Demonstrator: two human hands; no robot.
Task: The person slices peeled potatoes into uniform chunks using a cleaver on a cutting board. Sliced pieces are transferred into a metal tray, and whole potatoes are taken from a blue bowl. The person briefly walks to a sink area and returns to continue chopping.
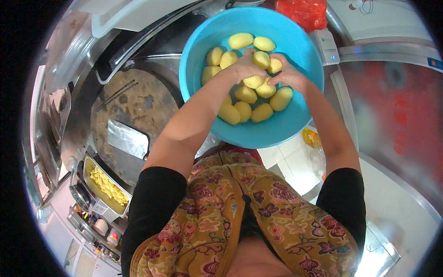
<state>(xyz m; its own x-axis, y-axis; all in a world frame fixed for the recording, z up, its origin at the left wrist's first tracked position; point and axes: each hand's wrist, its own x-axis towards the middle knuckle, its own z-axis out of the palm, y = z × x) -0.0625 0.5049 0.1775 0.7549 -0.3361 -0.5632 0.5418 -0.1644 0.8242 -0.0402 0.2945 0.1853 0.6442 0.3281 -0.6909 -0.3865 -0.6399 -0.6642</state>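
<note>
Several peeled yellow potatoes (pixel 245 94) lie in a large light-blue plastic basin (pixel 193 45) in front of me. Inside it, my left hand (pixel 246 68) curves around potatoes from the left, its fingers partly hidden behind them. From the right, my right hand (pixel 289 74) presses its spread fingers and thumb against others. Between the two hands a small cluster is gripped, with one potato (pixel 260 60) at the top and another potato (pixel 253 82) beneath the left palm. More potatoes rest around the basin's bottom, on both the far and near sides.
Left of the basin, a cleaver (pixel 127 137) and chopsticks (pixel 117 94) lie on a round chopping board (pixel 138 107). A metal tray (pixel 121 209) holds cut yellow pieces (pixel 107 187). A red plastic bag (pixel 301 15) and a white device (pixel 325 46) adjoin the basin's far right rim.
</note>
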